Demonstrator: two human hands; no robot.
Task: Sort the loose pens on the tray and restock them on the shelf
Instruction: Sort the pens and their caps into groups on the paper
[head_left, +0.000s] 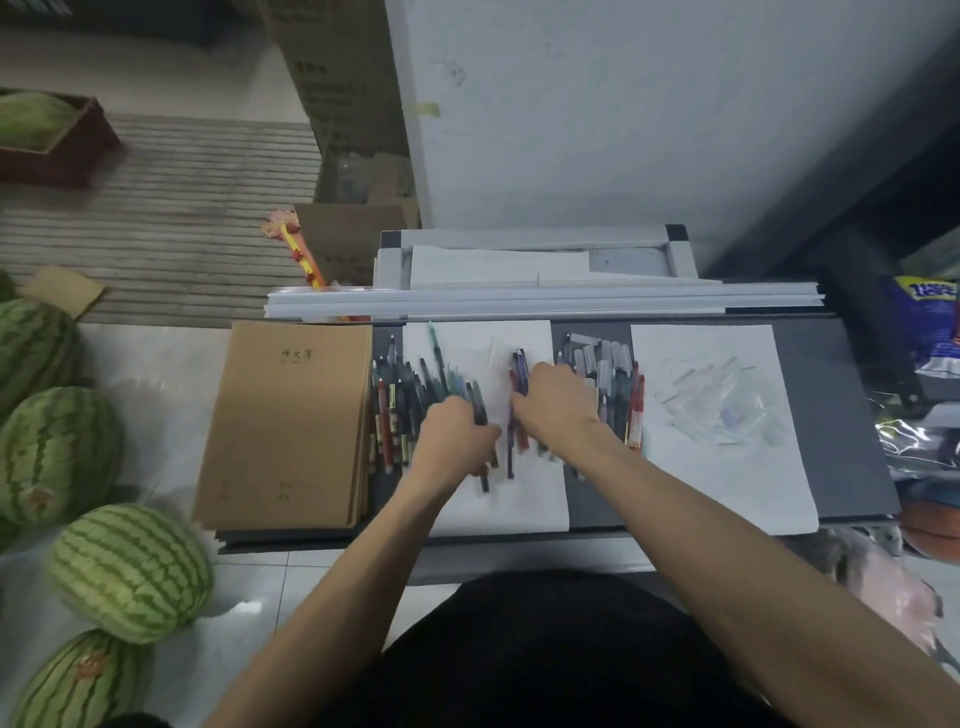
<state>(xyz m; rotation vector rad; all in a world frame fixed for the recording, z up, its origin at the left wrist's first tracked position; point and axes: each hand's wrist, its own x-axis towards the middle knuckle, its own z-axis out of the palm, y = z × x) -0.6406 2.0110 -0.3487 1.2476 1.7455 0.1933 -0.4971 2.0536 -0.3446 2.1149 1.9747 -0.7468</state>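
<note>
Loose pens lie in rows on a dark grey tray (852, 415). One row of dark, green and red pens (402, 402) sits left of a white paper sheet (519, 499). Another group with white caps and red barrels (618, 384) lies to the right. My left hand (454, 441) grips a few dark pens over the white sheet. My right hand (558, 405) holds a small bunch of blue, purple and red pens (519, 374) beside it. The frame is blurred.
A stack of brown notebooks (291, 421) lies at the tray's left. A second white sheet with clear pen caps (722, 405) is on the right. White rails (540, 301) lie behind the tray. Several watermelons (130, 571) line the floor at left, with cardboard boxes (343, 78) behind.
</note>
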